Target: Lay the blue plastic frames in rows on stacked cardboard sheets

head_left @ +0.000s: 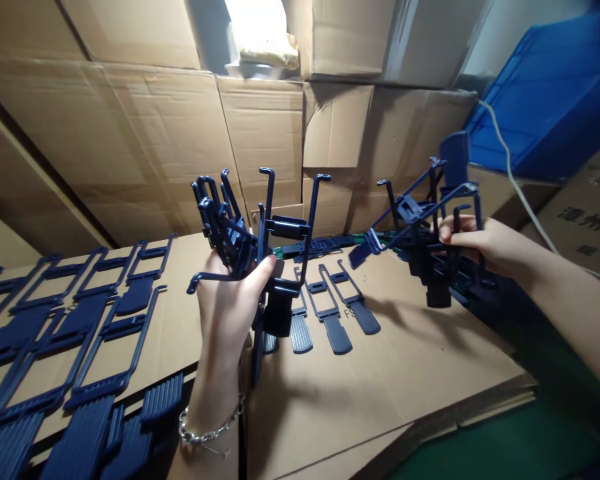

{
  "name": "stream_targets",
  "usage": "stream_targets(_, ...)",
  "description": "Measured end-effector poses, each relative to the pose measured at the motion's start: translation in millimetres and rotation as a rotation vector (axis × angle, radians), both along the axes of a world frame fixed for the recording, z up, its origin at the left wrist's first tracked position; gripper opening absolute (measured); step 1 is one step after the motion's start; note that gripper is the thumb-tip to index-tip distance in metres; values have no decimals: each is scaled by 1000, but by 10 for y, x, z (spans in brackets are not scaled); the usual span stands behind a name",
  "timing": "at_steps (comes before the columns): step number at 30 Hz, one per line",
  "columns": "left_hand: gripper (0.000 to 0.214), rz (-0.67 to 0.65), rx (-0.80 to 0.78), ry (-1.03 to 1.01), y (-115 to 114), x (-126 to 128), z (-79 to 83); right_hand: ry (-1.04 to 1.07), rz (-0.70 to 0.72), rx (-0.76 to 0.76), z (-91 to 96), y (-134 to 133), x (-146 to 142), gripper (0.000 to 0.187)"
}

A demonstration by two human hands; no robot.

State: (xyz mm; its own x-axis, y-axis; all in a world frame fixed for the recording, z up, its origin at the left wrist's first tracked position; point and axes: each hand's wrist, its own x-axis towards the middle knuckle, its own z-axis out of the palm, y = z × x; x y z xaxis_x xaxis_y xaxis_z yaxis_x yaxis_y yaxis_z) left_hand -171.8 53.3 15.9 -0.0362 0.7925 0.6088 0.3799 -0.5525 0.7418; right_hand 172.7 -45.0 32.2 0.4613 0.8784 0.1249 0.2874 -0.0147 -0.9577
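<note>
My left hand [227, 303] is raised over the cardboard sheet [380, 373] and closed round a bundle of dark blue plastic frames [260, 233], hooked ends pointing up. A chain bracelet [210, 430] circles that wrist. My right hand [485, 243] reaches in from the right, fingers wrapped round a second bundle of blue plastic frames [420, 220], held tilted above the sheet. Between the two hands, three single blue frames [330, 310] lie flat on the cardboard.
Rows of the same blue frames [70, 333] cover the cardboard at the left. Stacked cardboard boxes [180, 133] wall off the back. A blue plastic crate [550, 100] sits upper right beside a white cable [515, 173]. Green surface [505, 440] shows lower right.
</note>
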Motion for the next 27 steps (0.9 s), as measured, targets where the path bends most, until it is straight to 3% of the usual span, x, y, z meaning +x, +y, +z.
stream_targets(3,20,34,-6,-15,6,-35,15,11,-78,-122,-39,-242,69,18)
stream_targets(6,21,81,-15,-27,20,-72,24,-93,-152,-352,-35,-360,219,14)
stream_targets(8,21,99,-9,-16,27,-83,25,-131,-156,-488,-58,-319,309,9)
stream_targets(11,21,81,15,20,23,-75,26,-8,-103,-604,-188,-87,343,5)
stream_targets(16,18,39,36,82,0,-36,57,188,-126,-697,-585,420,211,11)
stream_targets(20,16,25,16,117,7,-25,79,201,-201,-713,-841,597,195,11)
stream_targets(23,16,19,10,114,19,-19,82,179,-252,-687,-910,595,248,16)
stream_targets(27,16,18,-7,124,17,0,87,176,-224,-647,-846,479,355,31)
